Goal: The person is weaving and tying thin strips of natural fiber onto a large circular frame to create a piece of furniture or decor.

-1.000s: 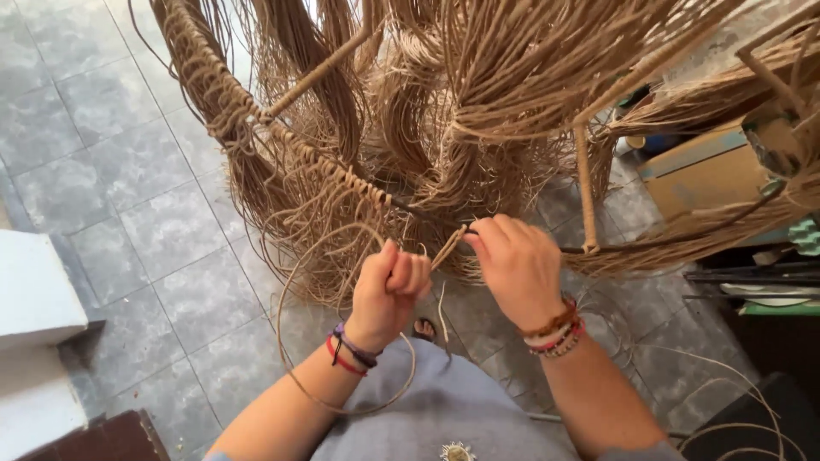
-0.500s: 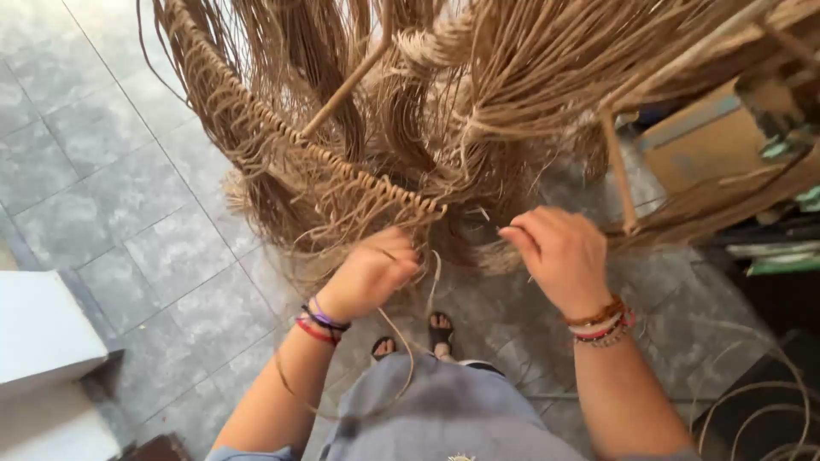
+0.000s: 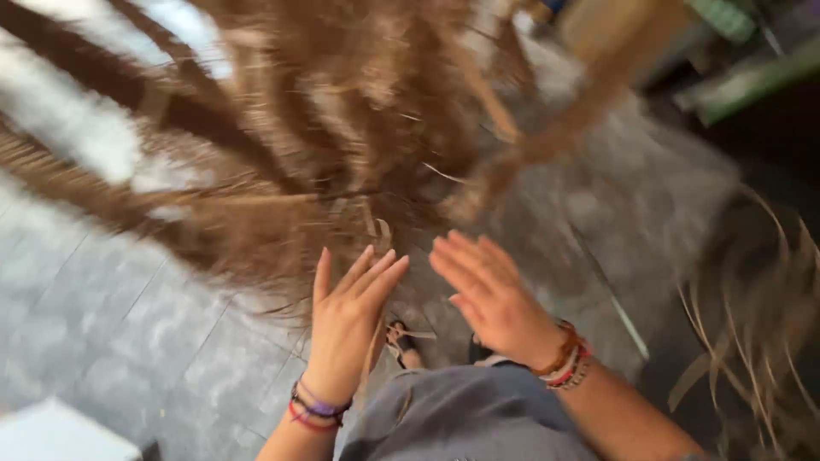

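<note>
A large woven piece of tan fibre strands (image 3: 325, 145) fills the upper half of the head view, heavily blurred by motion. My left hand (image 3: 346, 320) is below it with fingers straight and apart, holding nothing, its fingertips near the hanging strand ends. My right hand (image 3: 491, 294) is beside it, flat and open too, just below a blurred stick-like part of the frame (image 3: 547, 137). Both wrists wear coloured bracelets. Whether either hand touches the strands is unclear in the blur.
Grey tiled floor (image 3: 128, 341) lies below. My grey clothing (image 3: 461, 418) and a sandalled foot (image 3: 401, 341) show at the bottom. Loose tan strands (image 3: 752, 341) curl at the right. A white object (image 3: 51, 435) sits at the bottom left corner. Blurred clutter is at upper right.
Both hands have let go of the strands and opened flat. The view has swung sharply and the woven piece now blurs across the top.
</note>
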